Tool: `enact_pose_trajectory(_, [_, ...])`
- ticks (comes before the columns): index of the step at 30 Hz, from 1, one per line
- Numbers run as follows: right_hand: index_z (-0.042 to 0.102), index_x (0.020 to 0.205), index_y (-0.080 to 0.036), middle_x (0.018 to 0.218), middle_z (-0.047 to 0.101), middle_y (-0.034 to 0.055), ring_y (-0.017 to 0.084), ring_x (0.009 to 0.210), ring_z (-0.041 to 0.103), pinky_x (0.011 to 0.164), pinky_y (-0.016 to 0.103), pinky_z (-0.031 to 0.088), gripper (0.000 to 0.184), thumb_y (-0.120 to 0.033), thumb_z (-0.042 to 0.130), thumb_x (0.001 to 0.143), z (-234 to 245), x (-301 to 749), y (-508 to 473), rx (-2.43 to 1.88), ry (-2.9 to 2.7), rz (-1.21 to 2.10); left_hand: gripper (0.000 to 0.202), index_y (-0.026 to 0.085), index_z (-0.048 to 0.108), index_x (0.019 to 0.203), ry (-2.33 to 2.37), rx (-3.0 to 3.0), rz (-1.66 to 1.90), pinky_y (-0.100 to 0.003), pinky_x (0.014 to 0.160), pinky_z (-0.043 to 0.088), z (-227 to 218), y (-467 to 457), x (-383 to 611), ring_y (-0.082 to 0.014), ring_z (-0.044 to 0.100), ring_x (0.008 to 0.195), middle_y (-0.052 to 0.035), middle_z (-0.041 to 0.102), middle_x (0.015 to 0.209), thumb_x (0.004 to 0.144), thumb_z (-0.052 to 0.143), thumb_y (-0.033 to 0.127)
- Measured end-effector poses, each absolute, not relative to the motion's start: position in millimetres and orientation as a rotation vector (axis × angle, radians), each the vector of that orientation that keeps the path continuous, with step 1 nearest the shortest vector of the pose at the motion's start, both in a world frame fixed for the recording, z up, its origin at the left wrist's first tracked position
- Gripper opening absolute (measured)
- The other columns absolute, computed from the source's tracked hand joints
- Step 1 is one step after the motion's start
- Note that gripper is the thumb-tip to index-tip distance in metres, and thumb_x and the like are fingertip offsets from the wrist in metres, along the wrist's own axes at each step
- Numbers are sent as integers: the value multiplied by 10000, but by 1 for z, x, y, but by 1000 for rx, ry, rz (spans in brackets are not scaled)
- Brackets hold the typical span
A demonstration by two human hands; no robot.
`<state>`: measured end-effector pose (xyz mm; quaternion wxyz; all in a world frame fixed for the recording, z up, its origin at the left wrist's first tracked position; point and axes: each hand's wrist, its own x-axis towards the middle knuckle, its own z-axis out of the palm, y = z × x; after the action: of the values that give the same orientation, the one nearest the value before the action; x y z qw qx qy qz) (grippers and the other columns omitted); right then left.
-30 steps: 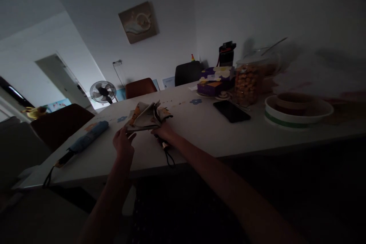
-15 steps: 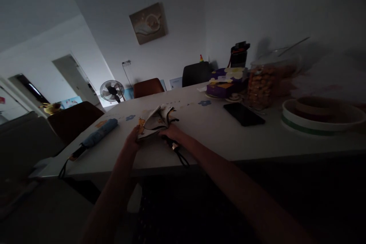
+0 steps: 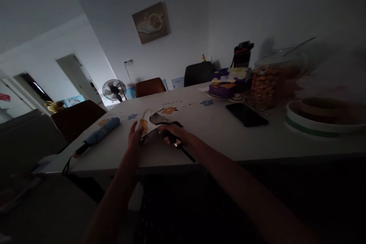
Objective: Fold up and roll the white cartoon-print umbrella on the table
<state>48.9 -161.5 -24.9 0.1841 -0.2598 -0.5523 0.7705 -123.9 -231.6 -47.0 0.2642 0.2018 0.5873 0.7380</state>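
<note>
A white folding umbrella [image 3: 156,119] with orange print and black trim has its canopy loosely bunched over the table. My right hand [image 3: 175,133] is closed around its black handle, which has a gold-coloured ring and a dark strap at its lower end. At the canopy's left side, my left hand [image 3: 135,137] holds the fabric edge, its thumb in front and a finger pointing up. A blue folded umbrella [image 3: 103,131] with a dark handle and wrist loop lies to the left, apart from both hands.
On the white table [image 3: 206,137] lie a black phone [image 3: 247,114] and purple boxes [image 3: 225,88]. A jar of nut-like pieces [image 3: 264,87] and a white dish with a green band [image 3: 311,127] stand at the right. Chairs [image 3: 150,87] surround the table; a fan [image 3: 114,89] stands behind.
The canopy has been turned and looks flatter, uncovering an orange flower print on the table. My right hand has shifted right along with the handle, and its strap now stretches straight.
</note>
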Motion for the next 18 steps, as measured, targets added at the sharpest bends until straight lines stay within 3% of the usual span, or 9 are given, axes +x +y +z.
enact_pose_trajectory(5, [506,742,-163,523,516,-27,88,345,469,288,209,400,341,-484,621,739,-26,50,-162,-678,-1553,2180,211,148,685,777,1534,652,2092,-210,584,472,-40,-237,-115,-144,621,718,-47,683,819,594,583,123])
enact_pose_trajectory(8, [497,705,-164,499,496,-28,85,342,463,285,199,388,394,-541,606,733,-25,52,-162,-652,-1588,2195,253,159,694,841,1472,710,2165,-203,614,472,-40,-239,-113,-141,619,768,-45,686,888,601,614,167])
enact_pose_trajectory(12, [511,745,-157,527,524,-25,79,348,459,300,191,391,328,-473,596,760,-26,53,-161,-499,-1547,2230,408,180,665,1009,1408,721,2163,-193,576,464,-39,-240,-112,-115,609,702,-42,676,942,603,639,191])
enact_pose_trajectory(18, [522,714,-130,432,481,-11,100,326,429,312,208,375,303,-385,399,823,-31,48,-156,-436,-1508,2411,467,158,623,1090,1477,652,2143,-188,495,432,-39,-242,-111,-92,562,546,-18,650,754,626,592,186])
